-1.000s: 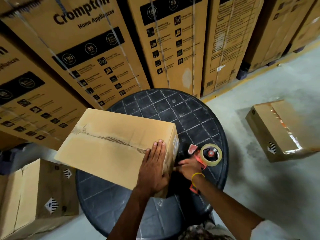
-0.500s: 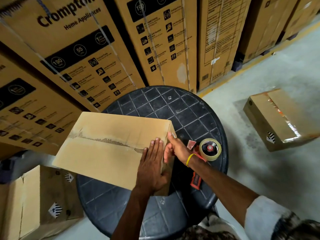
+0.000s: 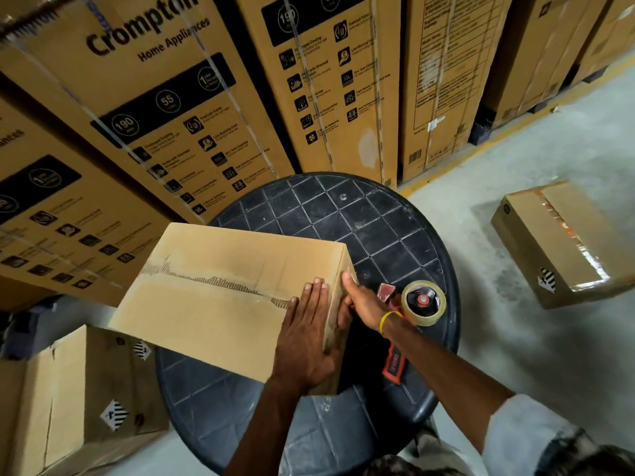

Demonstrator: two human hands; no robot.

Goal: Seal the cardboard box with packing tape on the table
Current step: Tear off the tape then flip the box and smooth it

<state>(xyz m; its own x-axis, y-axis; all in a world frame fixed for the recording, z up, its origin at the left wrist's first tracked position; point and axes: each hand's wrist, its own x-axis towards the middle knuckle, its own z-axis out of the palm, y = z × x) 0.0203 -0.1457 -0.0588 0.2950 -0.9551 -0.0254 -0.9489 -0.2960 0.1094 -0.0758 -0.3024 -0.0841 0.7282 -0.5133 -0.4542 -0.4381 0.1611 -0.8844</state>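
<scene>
**Both hands on the box's near end**

A round black table (image 3: pixel 360 218) with a grid-patterned top stands on a grey concrete floor (image 3: pixel 515 355), and the hands work over its near half. The left hand (image 3: pixel 305 334) lies flat on top of the cardboard box (image 3: pixel 223 286), fingers straight and close together, palm pressed down by the box's right end. The right hand (image 3: pixel 360 300) is just beside it at that same end: its thumb points straight up along the top corner edge and its fingers lie against the end face. A yellow wristband (image 3: pixel 390 321) circles the right wrist.

The box rests on the table's left part, and its far end juts out past the rim, away from the left hand. A ragged dark seam (image 3: pixel 213 281) runs along the middle of its top and ends at the left fingertips.

Just right of the right hand, on the table, lies the tape dispenser (image 3: pixel 424 302). Its clear roll sits beyond the wrist, and its orange and black handle (image 3: pixel 395 364) passes under the forearm.

Left of the left arm, a brown box (image 3: pixel 68 400) with striped diamond labels sits on the floor. Well right of the right hand, a taped box (image 3: pixel 567 242) lies on the floor. Beyond the table rises a wall of tall printed cartons (image 3: pixel 171 80) marked "Crompton Home Appliances".
</scene>
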